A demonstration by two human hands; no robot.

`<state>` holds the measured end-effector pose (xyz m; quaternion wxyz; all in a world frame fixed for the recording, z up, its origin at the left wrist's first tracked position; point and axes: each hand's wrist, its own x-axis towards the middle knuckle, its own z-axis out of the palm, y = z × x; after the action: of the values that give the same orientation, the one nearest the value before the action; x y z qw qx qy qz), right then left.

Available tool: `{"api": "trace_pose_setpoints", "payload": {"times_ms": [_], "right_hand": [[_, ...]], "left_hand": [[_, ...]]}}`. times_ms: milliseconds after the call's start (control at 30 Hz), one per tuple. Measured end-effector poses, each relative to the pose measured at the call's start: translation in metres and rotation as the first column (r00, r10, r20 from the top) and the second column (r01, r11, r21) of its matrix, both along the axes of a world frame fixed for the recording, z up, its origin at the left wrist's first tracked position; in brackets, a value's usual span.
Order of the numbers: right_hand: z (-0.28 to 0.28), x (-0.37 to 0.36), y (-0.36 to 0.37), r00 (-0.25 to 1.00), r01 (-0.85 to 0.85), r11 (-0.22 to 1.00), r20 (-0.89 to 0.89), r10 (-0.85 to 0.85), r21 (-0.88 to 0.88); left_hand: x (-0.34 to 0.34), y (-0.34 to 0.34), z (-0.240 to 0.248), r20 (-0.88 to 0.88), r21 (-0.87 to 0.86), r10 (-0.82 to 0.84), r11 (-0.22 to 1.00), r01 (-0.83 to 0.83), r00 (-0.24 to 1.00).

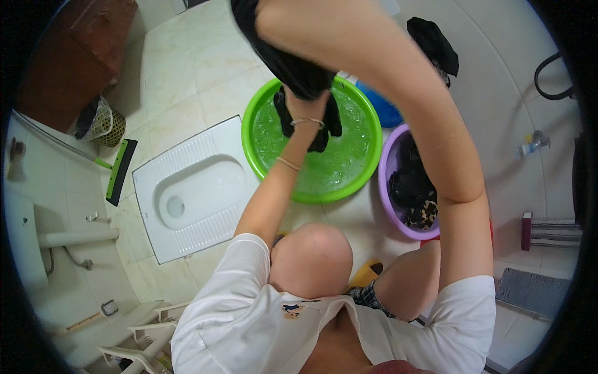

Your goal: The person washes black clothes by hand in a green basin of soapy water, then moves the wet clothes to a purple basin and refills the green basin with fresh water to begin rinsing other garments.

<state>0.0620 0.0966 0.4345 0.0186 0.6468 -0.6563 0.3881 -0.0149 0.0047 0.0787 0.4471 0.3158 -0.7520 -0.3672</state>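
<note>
Right hand [274,22], blurred at upper edge, grips black cloth [299,71], mostly raised. Left hand [309,105] grips its lower part over green tub [249,134]; ends reach the water, so this piece looks unfinished. Purple tub [384,193]: dark clothes [408,188], done or waiting, cannot tell.

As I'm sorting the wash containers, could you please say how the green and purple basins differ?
The green basin looks wider than the purple basin. The green basin shows fully open water; in the purple basin, dark cloth shows but no water can be made out. Both are open-topped.
</note>
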Motion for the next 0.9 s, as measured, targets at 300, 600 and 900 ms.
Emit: {"api": "trace_pose_setpoints", "payload": {"times_ms": [300,600,900], "right_hand": [[-0.161,-0.164,0.069,0.726,0.404,0.914,0.616,-0.306,-0.023],[-0.358,-0.109,0.064,-0.511,0.069,0.827,0.693,0.509,-0.557],[-0.367,-0.096,0.064,-0.296,0.52,0.704,0.671,0.68,-0.484]], "left_hand": [[0.019,-0.036,0.038,-0.893,0.445,0.269,0.407,0.798,0.361],[0.025,0.044,0.068,-0.928,0.355,0.171,0.131,0.926,0.332],[0.085,0.085,0.009,-0.793,0.59,0.002,0.256,0.766,0.61]]}}
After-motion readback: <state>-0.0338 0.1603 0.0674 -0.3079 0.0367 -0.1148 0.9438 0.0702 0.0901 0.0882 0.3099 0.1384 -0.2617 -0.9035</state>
